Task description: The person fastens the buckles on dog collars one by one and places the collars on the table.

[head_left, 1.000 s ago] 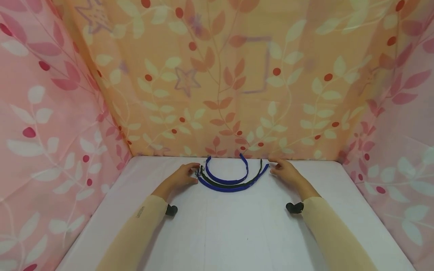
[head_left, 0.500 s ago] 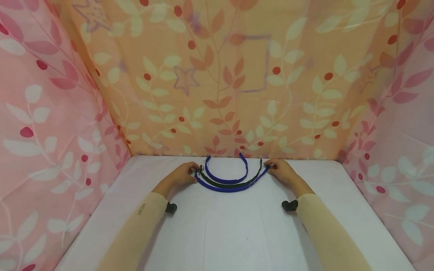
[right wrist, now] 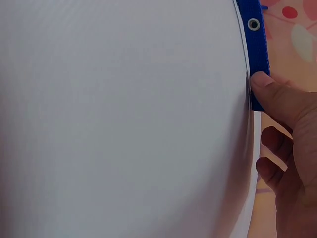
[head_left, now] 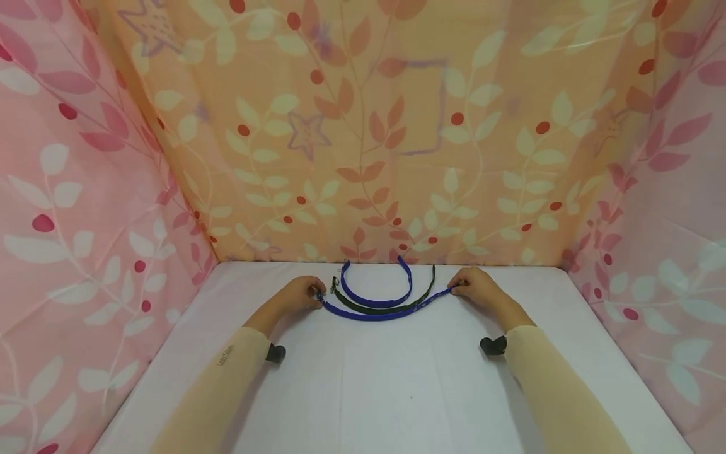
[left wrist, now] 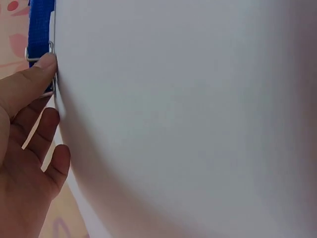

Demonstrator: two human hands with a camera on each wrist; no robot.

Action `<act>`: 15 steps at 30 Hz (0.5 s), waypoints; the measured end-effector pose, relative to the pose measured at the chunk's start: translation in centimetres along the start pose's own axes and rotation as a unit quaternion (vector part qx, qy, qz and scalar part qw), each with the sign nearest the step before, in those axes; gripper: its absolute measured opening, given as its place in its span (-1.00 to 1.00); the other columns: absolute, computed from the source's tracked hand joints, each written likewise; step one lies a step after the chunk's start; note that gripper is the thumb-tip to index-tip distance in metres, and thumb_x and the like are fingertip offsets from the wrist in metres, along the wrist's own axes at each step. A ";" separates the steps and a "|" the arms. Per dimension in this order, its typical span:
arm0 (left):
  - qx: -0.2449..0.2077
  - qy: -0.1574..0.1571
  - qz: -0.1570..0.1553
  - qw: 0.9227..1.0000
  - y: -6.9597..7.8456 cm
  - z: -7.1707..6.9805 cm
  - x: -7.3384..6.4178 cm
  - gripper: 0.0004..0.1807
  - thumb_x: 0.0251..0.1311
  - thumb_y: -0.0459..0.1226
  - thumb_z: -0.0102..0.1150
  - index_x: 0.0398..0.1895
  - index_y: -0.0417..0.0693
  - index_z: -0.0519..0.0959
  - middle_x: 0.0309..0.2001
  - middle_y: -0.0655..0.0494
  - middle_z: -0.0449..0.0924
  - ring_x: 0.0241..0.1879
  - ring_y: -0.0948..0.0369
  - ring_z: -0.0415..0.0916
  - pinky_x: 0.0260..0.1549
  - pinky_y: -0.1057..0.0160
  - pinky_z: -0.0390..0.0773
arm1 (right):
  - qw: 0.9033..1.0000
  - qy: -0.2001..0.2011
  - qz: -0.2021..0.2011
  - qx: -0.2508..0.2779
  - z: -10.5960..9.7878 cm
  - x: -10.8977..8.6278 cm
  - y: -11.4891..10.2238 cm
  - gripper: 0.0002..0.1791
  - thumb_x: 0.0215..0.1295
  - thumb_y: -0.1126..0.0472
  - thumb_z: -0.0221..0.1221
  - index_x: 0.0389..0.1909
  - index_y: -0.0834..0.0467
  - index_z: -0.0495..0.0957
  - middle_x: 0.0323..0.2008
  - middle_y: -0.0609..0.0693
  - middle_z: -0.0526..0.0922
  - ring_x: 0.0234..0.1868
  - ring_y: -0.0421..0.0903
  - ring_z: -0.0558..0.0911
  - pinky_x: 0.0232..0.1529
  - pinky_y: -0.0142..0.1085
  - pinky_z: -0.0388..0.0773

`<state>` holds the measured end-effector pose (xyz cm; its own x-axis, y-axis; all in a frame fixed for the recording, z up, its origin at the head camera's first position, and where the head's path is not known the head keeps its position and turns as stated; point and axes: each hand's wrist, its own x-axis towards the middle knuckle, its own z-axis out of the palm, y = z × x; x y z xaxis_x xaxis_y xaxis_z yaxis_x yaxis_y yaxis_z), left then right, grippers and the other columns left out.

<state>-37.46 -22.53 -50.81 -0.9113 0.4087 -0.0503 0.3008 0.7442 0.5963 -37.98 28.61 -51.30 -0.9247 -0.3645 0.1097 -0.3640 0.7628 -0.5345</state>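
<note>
Left hand (head_left: 302, 294) and right hand (head_left: 476, 289) pinch the ends of the near blue strap (head_left: 371, 318), presumably light, pliable and best held there

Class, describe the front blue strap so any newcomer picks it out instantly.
Go to the far edge of the white table, before the orange curtain. There, the front blue strap curves nearest the viewer. Unlike the dark green strap and back blue strap, it has its ends pinched by the left hand and right hand.
</note>
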 end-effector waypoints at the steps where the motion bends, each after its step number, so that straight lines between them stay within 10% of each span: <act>1: 0.001 0.000 0.003 1.000 -0.1 -0.1 -0.2 -0.66 0.08 -0.36 0.51 -0.05 -0.03 0.67 -0.06 0.09 0.67 -0.04 0.08 0.53 0.13 -0.01 0.52 | 1.000 -0.003 -0.001 -0.007 -0.2 -0.1 0.1 -0.90 0.29 0.24 0.39 -0.20 0.07 0.77 -0.19 -0.03 0.71 -0.13 -0.05 0.54 -0.02 -0.12 0.47; 15: -0.016 -0.016 -0.009 1.000 -0.8 -0.9 -2.2 -0.79 0.09 -0.26 0.54 -0.24 0.05 0.69 -0.27 0.19 0.64 -0.22 0.19 0.49 -0.09 0.17 0.49 | 1.000 -0.003 0.017 0.021 -1.5 -2.2 0.1 -0.93 0.32 0.15 0.38 -0.22 0.00 0.73 -0.26 -0.09 0.67 -0.19 -0.08 0.50 -0.08 -0.18 0.44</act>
<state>-35.97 -24.51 -50.41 -0.9067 0.4129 -0.0865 0.2749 0.7338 0.6212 -36.14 30.31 -50.39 -0.9356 -0.3427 0.0855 -0.3276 0.7517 -0.5723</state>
